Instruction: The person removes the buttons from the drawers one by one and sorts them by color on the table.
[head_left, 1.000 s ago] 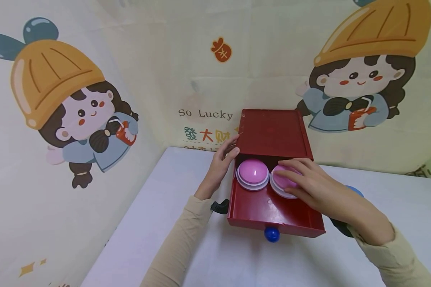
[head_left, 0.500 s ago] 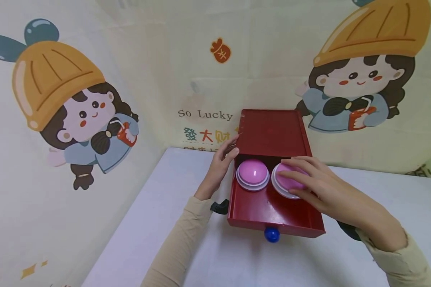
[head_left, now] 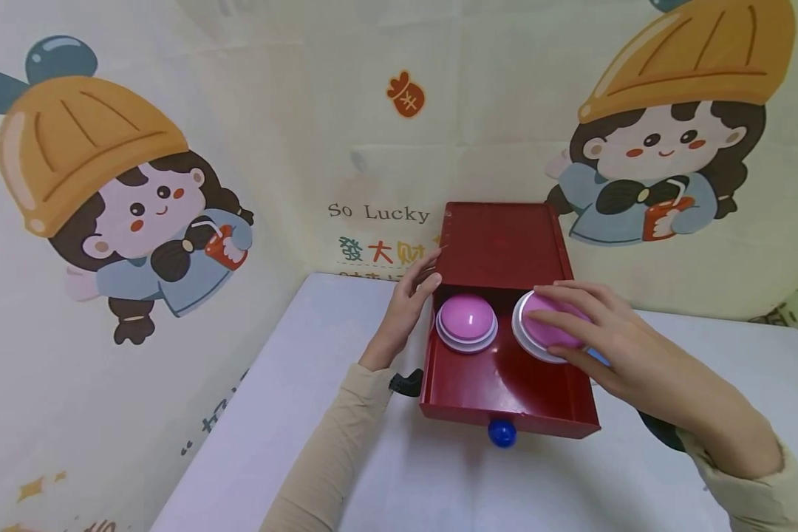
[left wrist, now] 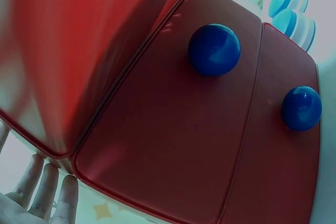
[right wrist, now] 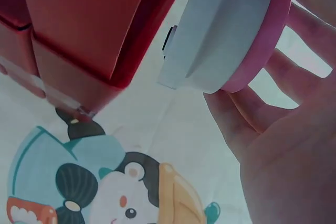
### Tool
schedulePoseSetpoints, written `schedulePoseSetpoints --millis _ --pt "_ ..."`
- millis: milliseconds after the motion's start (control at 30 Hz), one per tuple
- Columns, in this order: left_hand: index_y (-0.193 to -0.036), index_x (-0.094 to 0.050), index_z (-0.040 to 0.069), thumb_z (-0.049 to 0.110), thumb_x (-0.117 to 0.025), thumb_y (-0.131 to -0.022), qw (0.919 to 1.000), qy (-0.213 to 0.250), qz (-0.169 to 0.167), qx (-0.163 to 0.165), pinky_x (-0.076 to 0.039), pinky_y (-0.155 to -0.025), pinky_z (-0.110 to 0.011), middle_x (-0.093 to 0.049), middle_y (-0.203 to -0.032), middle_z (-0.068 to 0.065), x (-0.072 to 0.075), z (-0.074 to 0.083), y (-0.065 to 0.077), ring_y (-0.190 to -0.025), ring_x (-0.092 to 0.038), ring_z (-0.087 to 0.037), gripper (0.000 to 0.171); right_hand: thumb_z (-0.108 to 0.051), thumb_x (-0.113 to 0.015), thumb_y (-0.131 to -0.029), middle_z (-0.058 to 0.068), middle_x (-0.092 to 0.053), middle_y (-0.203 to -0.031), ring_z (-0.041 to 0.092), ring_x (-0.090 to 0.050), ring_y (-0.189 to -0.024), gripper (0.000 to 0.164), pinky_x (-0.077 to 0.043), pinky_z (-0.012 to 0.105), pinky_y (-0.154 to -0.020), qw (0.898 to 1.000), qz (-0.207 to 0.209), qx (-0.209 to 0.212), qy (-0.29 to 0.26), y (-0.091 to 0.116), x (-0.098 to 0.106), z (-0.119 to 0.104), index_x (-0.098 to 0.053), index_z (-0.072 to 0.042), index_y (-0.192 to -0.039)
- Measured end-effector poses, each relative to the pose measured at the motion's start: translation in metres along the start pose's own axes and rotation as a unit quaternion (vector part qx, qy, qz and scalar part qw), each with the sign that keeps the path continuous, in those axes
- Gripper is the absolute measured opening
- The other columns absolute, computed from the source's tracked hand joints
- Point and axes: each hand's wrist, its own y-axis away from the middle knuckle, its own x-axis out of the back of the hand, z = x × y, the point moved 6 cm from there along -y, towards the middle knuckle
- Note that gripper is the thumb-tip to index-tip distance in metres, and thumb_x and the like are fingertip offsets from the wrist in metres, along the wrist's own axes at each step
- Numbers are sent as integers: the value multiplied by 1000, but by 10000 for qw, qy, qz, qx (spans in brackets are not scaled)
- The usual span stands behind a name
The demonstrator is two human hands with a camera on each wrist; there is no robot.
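Note:
A pink dome-topped push button with a white base (head_left: 541, 334) is gripped by my right hand (head_left: 612, 340), fingers and thumb spread around its pink top. In the right wrist view that button (right wrist: 226, 40) is tilted beside the red cabinet, its white base facing the cabinet. A second pink push button (head_left: 467, 318) sits at the back left of the pulled-out red drawer (head_left: 505, 384). My left hand (head_left: 402, 310) touches the left side of the red cabinet (head_left: 505, 244); in the left wrist view its straight fingers (left wrist: 44, 190) reach the cabinet's edge.
A blue knob (head_left: 502, 433) sticks out from the drawer's front. Two more drawer fronts with blue knobs (left wrist: 214, 50) show in the left wrist view. Blue-and-white push buttons (left wrist: 294, 22) stand past the cabinet on the white table (head_left: 292, 414). A printed cloth wall (head_left: 372, 170) rises behind.
My right hand has carried the gripped pink push button to the right and up, over the drawer's right side. The left hand, the drawer and the other pink button have stayed put.

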Motion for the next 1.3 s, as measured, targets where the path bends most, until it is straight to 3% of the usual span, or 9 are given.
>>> schedulePoseSetpoints --millis 267,567,667,800,1300 --pt "-140 -39 12 20 -49 -94 10000 -17 34 -55 -32 -102 -38 -46 -133 -5 -12 -4 -2 -122 -42 -14 47 -5 -84 -58 5 -41 -138 24 -33 -124 84 -55 35 -68 9997 223 104 -22 18 8 13 -50 -19 -133" --pt "-140 -39 12 19 -49 -94 10000 40 10 -79 -34 -102 -37 -46 -133 -4 -14 -5 -2 -122 -42 -14 47 -9 -85 -57 6 -41 -136 23 -33 -123 82 -55 31 -64 9993 286 -258 -24 32 13 22 -52 -20 -131" --pt "-140 -39 12 19 -49 -94 9999 47 2 -99 -34 -102 -37 -46 -133 -4 -14 -4 -1 -122 -42 -14 47 -8 -86 -56 5 -42 -136 23 -34 -123 82 -51 18 -70 9990 344 -277 10 37 15 25 -53 -20 -131" --pt "-140 -39 12 20 -49 -95 10000 28 6 -61 -34 -102 -37 -46 -133 -3 -15 -4 -1 -122 -42 -14 47 -6 -85 -55 5 -43 -135 23 -35 -122 82 -36 2 -82 9987 423 -281 -15 42 18 28 -54 -20 -130" --pt "-140 -39 12 20 -49 -94 10000 10 42 34 -32 -103 -37 -46 -134 -4 -12 -3 -4 -122 -42 -15 47 -1 -84 -56 5 -44 -134 15 -32 -121 83 -36 -1 -77 9960 398 -780 -150 56 16 42 -54 -21 -130"
